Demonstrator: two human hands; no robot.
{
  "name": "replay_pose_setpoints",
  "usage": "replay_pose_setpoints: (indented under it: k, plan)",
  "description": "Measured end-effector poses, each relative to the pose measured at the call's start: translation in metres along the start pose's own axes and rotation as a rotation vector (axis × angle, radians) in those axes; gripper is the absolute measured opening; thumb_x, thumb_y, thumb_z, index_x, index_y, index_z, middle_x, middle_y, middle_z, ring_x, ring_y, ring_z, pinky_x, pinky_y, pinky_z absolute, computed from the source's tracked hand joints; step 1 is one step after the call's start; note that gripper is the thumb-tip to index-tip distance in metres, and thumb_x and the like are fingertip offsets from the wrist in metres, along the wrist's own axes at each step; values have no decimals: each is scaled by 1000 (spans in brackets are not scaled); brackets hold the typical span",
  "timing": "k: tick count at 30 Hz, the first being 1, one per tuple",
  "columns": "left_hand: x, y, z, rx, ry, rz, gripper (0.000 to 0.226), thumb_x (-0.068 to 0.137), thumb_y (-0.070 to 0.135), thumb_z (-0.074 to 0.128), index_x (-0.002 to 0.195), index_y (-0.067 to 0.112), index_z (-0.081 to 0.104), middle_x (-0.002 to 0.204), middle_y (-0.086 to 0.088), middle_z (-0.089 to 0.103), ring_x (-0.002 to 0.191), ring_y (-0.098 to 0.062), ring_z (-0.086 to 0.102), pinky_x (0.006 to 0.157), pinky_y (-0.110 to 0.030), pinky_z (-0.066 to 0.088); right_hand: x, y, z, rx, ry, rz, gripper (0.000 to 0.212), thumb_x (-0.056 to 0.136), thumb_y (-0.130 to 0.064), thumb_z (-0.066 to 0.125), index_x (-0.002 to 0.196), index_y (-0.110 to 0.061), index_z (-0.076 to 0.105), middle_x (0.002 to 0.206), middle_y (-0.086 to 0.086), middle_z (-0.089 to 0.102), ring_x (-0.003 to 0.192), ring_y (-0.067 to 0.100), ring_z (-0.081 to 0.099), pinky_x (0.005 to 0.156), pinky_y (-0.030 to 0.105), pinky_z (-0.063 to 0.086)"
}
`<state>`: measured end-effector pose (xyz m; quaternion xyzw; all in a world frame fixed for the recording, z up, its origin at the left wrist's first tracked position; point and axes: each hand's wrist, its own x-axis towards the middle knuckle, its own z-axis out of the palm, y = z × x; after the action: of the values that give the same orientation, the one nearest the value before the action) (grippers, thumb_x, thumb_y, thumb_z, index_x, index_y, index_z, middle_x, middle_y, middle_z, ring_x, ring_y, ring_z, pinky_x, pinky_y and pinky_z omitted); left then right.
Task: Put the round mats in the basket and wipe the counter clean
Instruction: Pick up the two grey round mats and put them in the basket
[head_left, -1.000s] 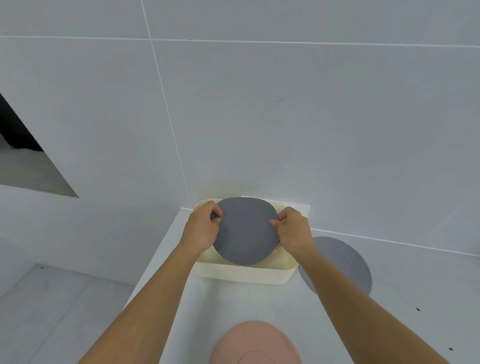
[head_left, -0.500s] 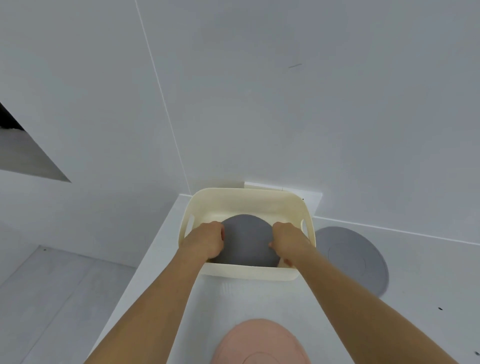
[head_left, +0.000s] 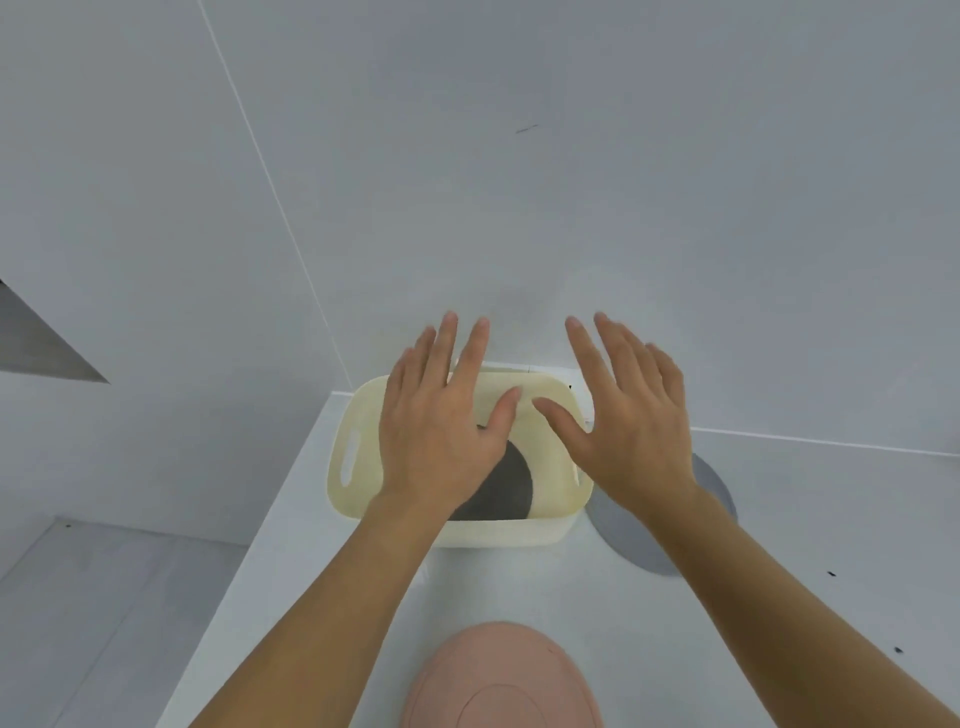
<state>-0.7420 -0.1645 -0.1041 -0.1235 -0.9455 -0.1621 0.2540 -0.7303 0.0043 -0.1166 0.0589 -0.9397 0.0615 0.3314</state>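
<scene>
A white counter (head_left: 493, 582) runs from the bottom of the frame up to a white tiled wall (head_left: 623, 182), with grey floor (head_left: 93, 623) visible at lower left.

Nearest the camera, at bottom centre, a pink round mat (head_left: 501, 680) lies flat on the counter, cut off by the lower edge. Both bare forearms rise from the bottom corners toward the centre.

At mid-frame stands a cream basket (head_left: 358, 452) with a slot handle in its left wall. A dark grey round mat (head_left: 501, 491) lies inside it on the bottom, partly hidden by the left hand. Half a second ago both hands gripped this mat by its edges, low in the basket; a second ago it was held tilted above the rim. Now it is released and rests alone.

Just right of the basket, a lighter grey round mat (head_left: 623, 535) lies flat on the counter, partly covered by the right forearm; it sits beside the basket as before.

The left hand (head_left: 441, 426) and right hand (head_left: 628, 421) are raised above the basket, palms down, fingers spread and empty, thumbs nearly meeting at centre. Fingertips overlap the wall beyond.
</scene>
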Motion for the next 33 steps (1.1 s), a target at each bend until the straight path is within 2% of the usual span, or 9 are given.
replay_pose_setpoints:
  k: [3, 6, 14, 22, 28, 31, 33]
  plan:
    - [-4, 21, 7, 26, 41, 98, 66, 87, 59, 39, 142, 23, 33, 149, -9, 34, 138, -29, 29, 113, -43, 19, -13, 21, -20, -34, 33, 39, 71, 86, -65, 36, 144, -25, 26, 150, 14, 30, 139, 30, 27, 112, 46, 17]
    - [-10, 43, 16, 38, 29, 144, 67, 87, 62, 36, 143, 25, 30, 151, -9, 28, 140, -29, 23, 114, -45, 16, -28, 43, -30, -76, 29, 93, 74, 86, -70, 29, 146, -29, 15, 153, 13, 19, 142, 27, 16, 114, 46, 11]
    - [-27, 101, 45, 7, -107, 233, 66, 88, 61, 30, 144, 27, 26, 153, -7, 24, 142, -27, 18, 115, -44, 11, -67, 101, -42, -153, -23, 245, 75, 85, -69, 30, 147, -32, 9, 154, 12, 17, 143, 25, 12, 115, 46, 7]
    - [-36, 128, 81, 38, -223, 254, 67, 87, 63, 27, 145, 29, 23, 154, -6, 23, 143, -26, 16, 115, -43, 8, -95, 140, -39, -170, -114, 335, 77, 83, -69, 31, 147, -35, 5, 155, 9, 12, 143, 23, 9, 115, 43, 3]
    - [-39, 131, 95, 99, -259, 290, 66, 88, 60, 31, 143, 23, 32, 150, -9, 32, 140, -29, 26, 113, -42, 13, -104, 152, -20, -125, -223, 372, 76, 82, -69, 33, 146, -33, 13, 155, 11, 18, 143, 25, 16, 114, 42, 7]
    - [-46, 132, 103, 87, -307, 334, 64, 88, 55, 34, 139, 17, 40, 145, -11, 41, 135, -28, 35, 112, -40, 21, -106, 152, -1, -74, -330, 389, 74, 82, -63, 40, 143, -23, 27, 149, 15, 34, 137, 31, 32, 109, 45, 24]
    - [-55, 133, 113, 74, -394, 285, 66, 87, 56, 33, 136, 15, 44, 142, -13, 45, 131, -27, 43, 110, -39, 33, -102, 150, 11, -35, -378, 402, 65, 83, -52, 52, 133, -10, 43, 134, 16, 51, 125, 34, 47, 100, 45, 36]
